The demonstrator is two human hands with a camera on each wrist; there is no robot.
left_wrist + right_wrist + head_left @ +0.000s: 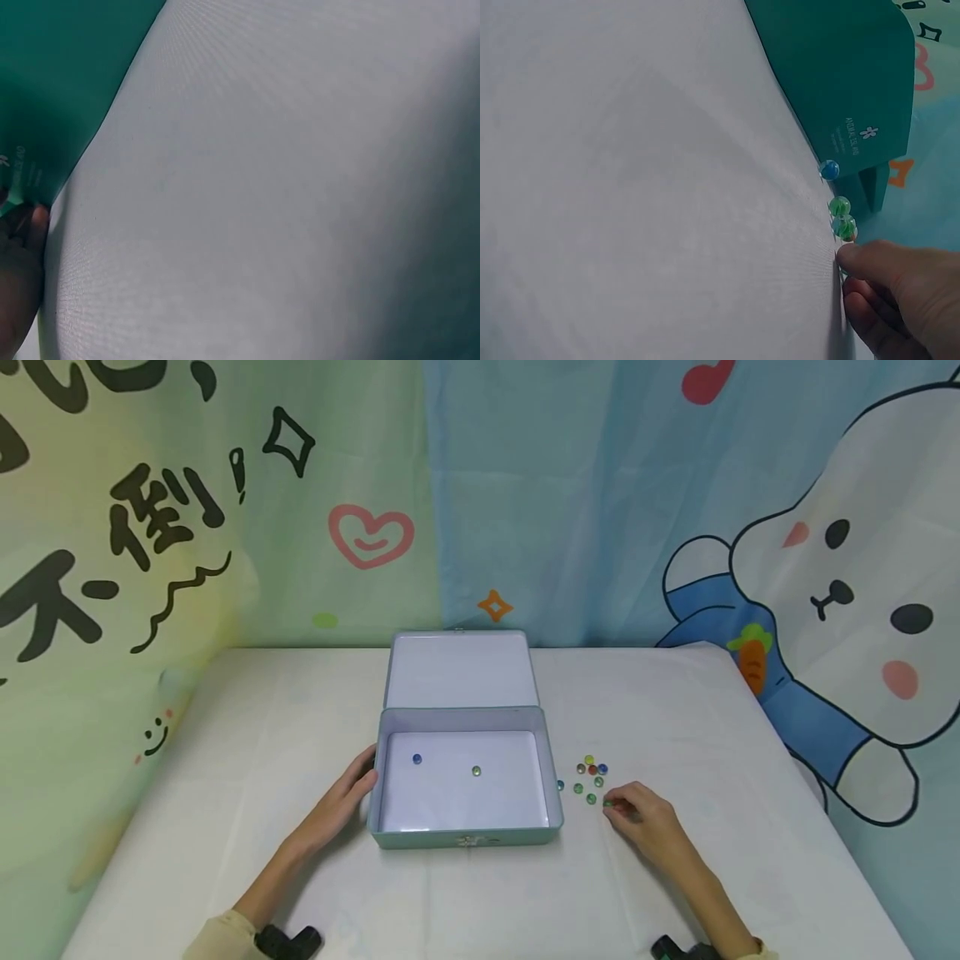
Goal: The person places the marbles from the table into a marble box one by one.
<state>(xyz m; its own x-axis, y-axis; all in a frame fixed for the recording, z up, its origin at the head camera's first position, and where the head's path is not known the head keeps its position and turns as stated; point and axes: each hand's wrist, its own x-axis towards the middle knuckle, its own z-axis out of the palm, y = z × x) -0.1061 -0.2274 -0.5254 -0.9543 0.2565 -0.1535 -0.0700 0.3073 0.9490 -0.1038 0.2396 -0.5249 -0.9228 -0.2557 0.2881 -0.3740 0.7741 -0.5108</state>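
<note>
Cream sleeves [219, 937] and black wrist devices [288, 942] come in along the bottom edge of the frame, over a white-covered table [480, 902]. From where I stand, the right hand [649, 820], right of centre, pinches a green marble [608, 803] between thumb and fingertips, down at the cloth. Left of centre, the left hand [339, 802] lies against the outer left wall of a green tin box [468, 840], grasping nothing as far as I can see.

That box sits mid-frame with a small front clasp [469, 841]. On its floor are a blue marble [417, 759], towards the left, and a greenish marble [476, 771] near the middle. Another blue one [560, 785] is just beside the right wall; between it and the right hand lies a loose cluster of marbles [592, 798], green, red, blue, brownish and yellow.

Behind, the hinged lid [461, 670] stands raised. Farthest off hangs a printed backdrop [517, 502], black lettering [172, 518] at upper left, a white cartoon animal [862, 568] at right.
</note>
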